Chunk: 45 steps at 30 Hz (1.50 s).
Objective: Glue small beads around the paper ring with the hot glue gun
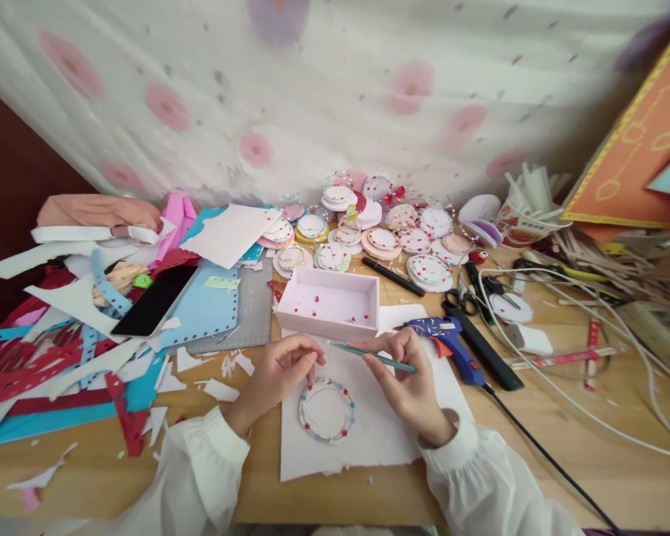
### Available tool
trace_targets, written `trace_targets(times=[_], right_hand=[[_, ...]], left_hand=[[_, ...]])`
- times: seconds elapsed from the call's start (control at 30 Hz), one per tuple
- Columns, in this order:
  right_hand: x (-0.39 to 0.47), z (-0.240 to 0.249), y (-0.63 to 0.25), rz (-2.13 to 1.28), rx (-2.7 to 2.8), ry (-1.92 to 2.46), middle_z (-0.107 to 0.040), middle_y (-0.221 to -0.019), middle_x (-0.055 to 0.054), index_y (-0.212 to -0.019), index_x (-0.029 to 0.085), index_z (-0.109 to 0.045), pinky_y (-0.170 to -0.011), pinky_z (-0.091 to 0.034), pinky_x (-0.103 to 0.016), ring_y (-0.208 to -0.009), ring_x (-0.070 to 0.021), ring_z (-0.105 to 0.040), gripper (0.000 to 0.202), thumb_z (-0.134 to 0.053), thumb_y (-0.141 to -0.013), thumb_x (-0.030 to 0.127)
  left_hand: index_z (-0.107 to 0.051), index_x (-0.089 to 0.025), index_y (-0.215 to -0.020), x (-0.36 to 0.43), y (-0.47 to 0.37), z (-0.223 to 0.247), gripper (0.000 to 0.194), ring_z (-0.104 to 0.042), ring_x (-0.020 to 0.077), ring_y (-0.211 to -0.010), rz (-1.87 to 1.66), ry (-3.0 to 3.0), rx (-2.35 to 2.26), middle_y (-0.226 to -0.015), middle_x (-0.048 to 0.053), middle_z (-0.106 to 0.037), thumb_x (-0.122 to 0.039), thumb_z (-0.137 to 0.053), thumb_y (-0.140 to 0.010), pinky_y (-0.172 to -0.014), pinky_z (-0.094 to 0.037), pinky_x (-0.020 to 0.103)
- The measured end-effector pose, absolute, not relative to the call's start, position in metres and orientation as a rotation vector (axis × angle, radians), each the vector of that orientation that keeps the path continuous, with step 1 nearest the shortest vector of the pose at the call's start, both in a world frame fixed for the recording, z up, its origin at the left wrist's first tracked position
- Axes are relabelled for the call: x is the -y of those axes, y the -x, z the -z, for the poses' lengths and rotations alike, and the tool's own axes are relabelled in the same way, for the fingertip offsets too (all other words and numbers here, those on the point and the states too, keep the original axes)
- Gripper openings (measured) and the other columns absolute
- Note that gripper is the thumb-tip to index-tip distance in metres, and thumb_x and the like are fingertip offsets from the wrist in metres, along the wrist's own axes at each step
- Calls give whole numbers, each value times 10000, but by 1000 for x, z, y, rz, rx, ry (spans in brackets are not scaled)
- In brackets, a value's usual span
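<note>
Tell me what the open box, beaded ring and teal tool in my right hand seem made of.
Open box: probably card or foam board, matte, from its flat walls. Beaded ring: fine hoops suggest wire, perhaps with plastic beads; finish unclear. Teal tool: evenly coloured, smooth; perhaps coated metal or plastic.

Light wooden table (648,484), white cloth (335,89) hanging in loose folds behind the table, pink and purple flowers (255,150) printed across it, dark reddish-brown panel (22,164) beyond the table's left end, yellow-edged orange board (619,167) tilted at the table's right rear, soft light over the table.
</note>
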State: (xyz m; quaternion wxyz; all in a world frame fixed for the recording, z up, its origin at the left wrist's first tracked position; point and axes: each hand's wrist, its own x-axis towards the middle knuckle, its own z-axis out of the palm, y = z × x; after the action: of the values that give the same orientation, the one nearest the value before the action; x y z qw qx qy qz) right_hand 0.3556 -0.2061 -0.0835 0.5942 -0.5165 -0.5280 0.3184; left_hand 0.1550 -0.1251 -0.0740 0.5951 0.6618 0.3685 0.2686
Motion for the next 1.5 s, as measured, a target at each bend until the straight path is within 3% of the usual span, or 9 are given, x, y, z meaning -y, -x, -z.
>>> trace_targets(times=[0.2,0.77,1.5], right_hand=[[208,82,-352,-721,1322,1209,-734,-931,-57,-774,263,-278,-717,-467,-362,-830,-215,-672,328,-581,-876,186],[206,83,-351,-758,1252,1231,-733,-923,-58,-783,265,-286,-739,-504,-386,-843,-221,-676,318,-586,-880,223],[208,77,-349,-883,1187,1214,-741,-925,-43,-777,264,-278,-767,-465,-334,-848,-194,-671,332,-589,-878,208]], left_hand=[[-630,-152,-893,128,-156,81,130,-584,122,-577,-598,-1494,-866,-749,31,-685,-261,-571,-853,-584,-478,251],[-616,-156,-731,125,-160,76,161,-546,102,-547,-645,-1563,-869,-667,4,-635,-247,-569,-855,-555,-450,215],[-643,-138,-751,124,-159,73,179,-556,107,-573,-618,-1612,-841,-661,11,-623,-237,-547,-865,-573,-446,212]])
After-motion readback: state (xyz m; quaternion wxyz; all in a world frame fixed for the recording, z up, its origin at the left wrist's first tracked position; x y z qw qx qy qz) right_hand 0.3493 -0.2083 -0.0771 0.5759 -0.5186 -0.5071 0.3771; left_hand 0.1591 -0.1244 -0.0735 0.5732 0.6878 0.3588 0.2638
